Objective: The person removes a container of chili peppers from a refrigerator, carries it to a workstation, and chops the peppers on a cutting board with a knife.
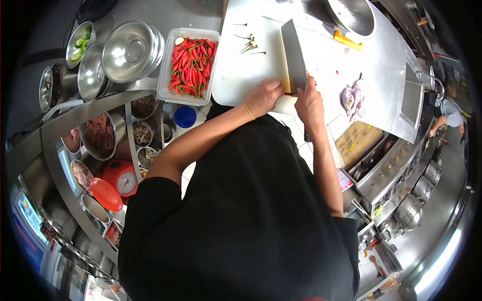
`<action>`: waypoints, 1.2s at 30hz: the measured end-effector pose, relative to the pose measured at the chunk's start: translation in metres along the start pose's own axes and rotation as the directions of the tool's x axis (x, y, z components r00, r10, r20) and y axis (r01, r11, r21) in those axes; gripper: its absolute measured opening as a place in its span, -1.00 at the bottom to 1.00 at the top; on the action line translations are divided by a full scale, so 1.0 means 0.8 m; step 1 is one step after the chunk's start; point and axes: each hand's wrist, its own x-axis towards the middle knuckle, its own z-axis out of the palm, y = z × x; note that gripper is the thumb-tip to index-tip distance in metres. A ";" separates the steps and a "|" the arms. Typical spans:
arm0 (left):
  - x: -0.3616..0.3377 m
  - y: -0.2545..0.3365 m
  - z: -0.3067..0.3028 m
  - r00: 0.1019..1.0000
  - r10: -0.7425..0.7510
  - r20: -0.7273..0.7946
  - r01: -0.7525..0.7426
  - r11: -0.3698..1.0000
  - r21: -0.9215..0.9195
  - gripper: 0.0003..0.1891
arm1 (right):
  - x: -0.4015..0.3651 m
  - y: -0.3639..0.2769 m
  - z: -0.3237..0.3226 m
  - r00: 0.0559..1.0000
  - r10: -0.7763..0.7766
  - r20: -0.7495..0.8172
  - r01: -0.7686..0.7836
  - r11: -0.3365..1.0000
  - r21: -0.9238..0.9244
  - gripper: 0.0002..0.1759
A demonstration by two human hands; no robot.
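Note:
My right hand (310, 104) is wrapped round the handle of a broad cleaver (293, 52), whose blade points away from me over the white cutting board (261, 70). Just left of the blade, my left hand (266, 96) presses down with curled fingers. A bit of red chili (287, 94) shows between its fingertips and the cleaver; the rest is hidden. Small red pieces peek out on the blade's right side. Green chili stems (247, 46) lie scattered on the board. Left of it stands a clear plastic tub (163, 80) full of whole red chilies (191, 67).
A yellow-handled knife (347, 40) and a metal pan (369, 22) lie at the far right of the board. Pale raw meat (353, 99) rests on the steel counter. Stacked steel bowls (128, 52) stand left. Below are a red scale (120, 176) and bowls of meat (100, 133).

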 end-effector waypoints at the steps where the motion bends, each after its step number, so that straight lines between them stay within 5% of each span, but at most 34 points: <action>1: -0.004 0.002 0.001 1.000 0.003 0.008 -0.003 1.000 -0.006 -0.86 | 0.002 0.002 -0.005 1.000 0.010 -0.002 -0.010 1.000 0.002 -0.67; 6: -0.005 0.000 -0.001 0.999 -0.019 0.042 0.017 0.999 0.033 -0.81 | -0.008 -0.009 -0.044 0.981 0.060 0.187 -0.076 0.994 0.077 -0.64; 10: -0.005 0.000 0.003 1.000 -0.007 -0.001 0.007 1.000 -0.004 -0.78 | -0.017 -0.012 0.003 1.000 -0.002 -0.018 0.001 0.999 -0.047 -0.71; 18: -0.006 0.001 0.001 0.994 -0.064 0.086 0.063 0.998 0.016 -0.70 | -0.016 -0.020 -0.030 0.995 0.021 0.101 -0.015 0.999 -0.052 -0.69; 22: -0.003 0.001 0.001 1.000 -0.028 0.012 0.028 0.999 -0.036 -0.73 | -0.008 -0.018 0.004 0.999 0.010 -0.031 -0.012 0.999 -0.045 -0.73; 28: -0.006 0.003 -0.001 0.996 -0.074 0.055 0.074 0.997 0.000 -0.75 | -0.014 -0.026 -0.029 0.997 0.004 0.073 -0.001 0.999 -0.038 -0.74; 36: 0.001 -0.002 0.001 1.000 -0.029 0.006 0.029 1.000 -0.004 -0.80 | 0.004 -0.020 -0.017 0.999 -0.041 -0.019 0.041 0.999 0.000 -0.72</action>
